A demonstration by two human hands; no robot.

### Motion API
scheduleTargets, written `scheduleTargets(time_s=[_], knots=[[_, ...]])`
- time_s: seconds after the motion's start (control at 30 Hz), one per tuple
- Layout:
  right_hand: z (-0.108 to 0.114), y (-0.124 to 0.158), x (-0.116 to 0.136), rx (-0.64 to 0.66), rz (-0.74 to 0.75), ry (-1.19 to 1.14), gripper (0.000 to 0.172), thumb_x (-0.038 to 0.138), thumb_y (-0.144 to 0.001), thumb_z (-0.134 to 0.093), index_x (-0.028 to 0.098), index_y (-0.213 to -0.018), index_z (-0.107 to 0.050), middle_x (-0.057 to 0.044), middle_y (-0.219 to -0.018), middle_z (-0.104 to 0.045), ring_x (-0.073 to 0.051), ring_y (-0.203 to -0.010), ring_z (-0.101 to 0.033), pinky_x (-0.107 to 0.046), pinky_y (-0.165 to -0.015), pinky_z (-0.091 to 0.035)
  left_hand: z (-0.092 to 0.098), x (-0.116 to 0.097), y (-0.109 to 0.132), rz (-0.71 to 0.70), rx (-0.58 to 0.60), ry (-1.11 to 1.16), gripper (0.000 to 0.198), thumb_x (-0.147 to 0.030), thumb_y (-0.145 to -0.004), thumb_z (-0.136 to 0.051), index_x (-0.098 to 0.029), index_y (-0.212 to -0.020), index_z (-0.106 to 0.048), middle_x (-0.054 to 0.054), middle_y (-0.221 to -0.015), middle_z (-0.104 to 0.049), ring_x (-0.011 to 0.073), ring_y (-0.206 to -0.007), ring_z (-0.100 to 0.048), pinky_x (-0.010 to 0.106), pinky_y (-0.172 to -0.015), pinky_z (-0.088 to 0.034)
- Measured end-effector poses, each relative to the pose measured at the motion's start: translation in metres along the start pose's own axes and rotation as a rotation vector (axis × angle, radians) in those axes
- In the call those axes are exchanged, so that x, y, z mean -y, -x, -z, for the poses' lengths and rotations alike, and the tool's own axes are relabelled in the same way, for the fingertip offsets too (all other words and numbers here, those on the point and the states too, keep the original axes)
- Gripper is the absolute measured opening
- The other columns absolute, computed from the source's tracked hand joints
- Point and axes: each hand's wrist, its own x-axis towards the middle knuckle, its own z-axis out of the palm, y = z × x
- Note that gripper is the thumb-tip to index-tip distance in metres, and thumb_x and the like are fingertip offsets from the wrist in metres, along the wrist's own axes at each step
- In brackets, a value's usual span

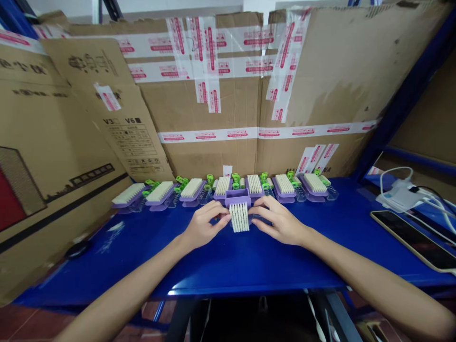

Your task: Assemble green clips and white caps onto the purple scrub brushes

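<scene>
Between my two hands is a purple scrub brush [239, 218], its cream bristles facing me and a hollow purple end at the top. My left hand [208, 221] pinches its left side with thumb and fingers. On the other side, the fingertips of my right hand [280, 219] grip its right edge. Just behind stands a row of several similar brushes, among them a left one [160, 192], a middle one [254, 184] and a right one [315, 183]. Green clips [181, 182] and clear plastic parts [301, 192] lie among them.
The brushes stand along the back of a blue table [142, 247]. Taped cardboard [221, 104] walls off the back, and a printed carton [53, 142] stands at left. At right are a phone [415, 240] and a white charger [397, 194] with cables.
</scene>
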Motion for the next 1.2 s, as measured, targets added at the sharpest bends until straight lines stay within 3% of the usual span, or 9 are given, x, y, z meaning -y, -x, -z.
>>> scheduleTargets(time_s=[0.17, 0.33, 0.43, 0.53, 0.67, 0.83, 1.0, 1.2], knots=[[0.0001, 0.0, -0.0009, 0.035, -0.01, -0.002, 0.026, 0.034, -0.123, -0.055, 0.023, -0.139, -0.071, -0.012, -0.121, -0.074, -0.029, -0.113, -0.066, -0.047, -0.101, -0.06, -0.0008, 0.0035, 0.0021, 0.011, 0.118, -0.003, 0.027, -0.028, -0.118, -0.067, -0.02, -0.097, -0.08, 0.004, -0.086, -0.079, 0.0176, -0.076, -0.071, 0.032, -0.076, -0.059], [0.0013, -0.0004, -0.0002, 0.062, -0.034, -0.01, 0.027, 0.036, -0.124, -0.053, 0.024, -0.139, -0.073, -0.011, -0.121, -0.076, -0.028, -0.111, -0.066, -0.047, -0.101, -0.058, -0.0013, 0.0079, 0.0046, 0.065, 0.356, 0.039, 0.031, -0.037, -0.121, -0.061, -0.023, -0.116, -0.089, 0.008, -0.114, -0.091, 0.0253, -0.105, -0.086, 0.038, -0.097, -0.067], [0.0018, -0.0004, -0.0003, 0.065, -0.035, -0.007, 0.028, 0.037, -0.124, -0.053, 0.024, -0.137, -0.073, -0.011, -0.12, -0.076, -0.028, -0.111, -0.065, -0.046, -0.101, -0.057, -0.0031, 0.0086, 0.006, 0.109, 0.436, 0.068, 0.031, -0.04, -0.12, -0.064, -0.025, -0.119, -0.091, 0.007, -0.117, -0.091, 0.0269, -0.108, -0.087, 0.04, -0.101, -0.068], [0.0013, 0.0002, -0.0006, 0.067, -0.024, 0.0, 0.029, 0.037, -0.124, -0.053, 0.022, -0.134, -0.075, -0.011, -0.118, -0.075, -0.027, -0.11, -0.065, -0.045, -0.1, -0.057, -0.0032, 0.0083, 0.0061, 0.12, 0.399, 0.056, 0.03, -0.042, -0.118, -0.067, -0.027, -0.112, -0.092, 0.007, -0.107, -0.091, 0.026, -0.1, -0.087, 0.038, -0.094, -0.069], [0.001, 0.0004, -0.0003, 0.077, -0.021, 0.002, 0.029, 0.037, -0.124, -0.053, 0.021, -0.135, -0.074, -0.011, -0.119, -0.075, -0.027, -0.111, -0.065, -0.044, -0.1, -0.056, 0.0004, 0.0083, 0.0058, 0.103, 0.226, -0.042, 0.039, -0.041, -0.119, -0.065, -0.022, -0.092, -0.087, 0.004, -0.08, -0.081, 0.0193, -0.073, -0.076, 0.031, -0.072, -0.062], [0.0022, -0.0002, -0.0001, 0.089, -0.022, 0.017, 0.03, 0.038, -0.125, -0.052, 0.022, -0.133, -0.076, -0.01, -0.117, -0.075, -0.027, -0.107, -0.065, -0.043, -0.097, -0.055, 0.0021, 0.0062, 0.0071, 0.075, -0.011, -0.04, 0.032, -0.039, -0.119, -0.064, -0.019, -0.102, -0.084, 0.004, -0.082, -0.081, 0.0152, -0.064, -0.072, 0.027, -0.064, -0.059], [0.0, 0.0014, -0.0027, 0.145, -0.02, 0.015, 0.034, 0.039, -0.125, -0.052, 0.021, -0.129, -0.08, -0.01, -0.115, -0.076, -0.026, -0.105, -0.065, -0.042, -0.097, -0.051, 0.0027, 0.0002, 0.0057, 0.102, -0.033, 0.05, 0.019, -0.036, -0.116, -0.069, -0.02, -0.12, -0.08, 0.0, -0.079, -0.078, 0.0121, -0.061, -0.069, 0.022, -0.061, -0.059], [-0.0023, 0.0032, -0.0062, 0.298, -0.043, 0.022, 0.036, 0.042, -0.125, -0.053, 0.021, -0.127, -0.083, -0.009, -0.108, -0.078, -0.025, -0.098, -0.065, -0.042, -0.094, -0.045, 0.001, 0.0005, 0.0078, 0.14, -0.02, 0.083, 0.021, -0.033, -0.115, -0.07, -0.021, -0.132, -0.075, -0.002, -0.082, -0.075, 0.0108, -0.063, -0.067, 0.02, -0.062, -0.06]])
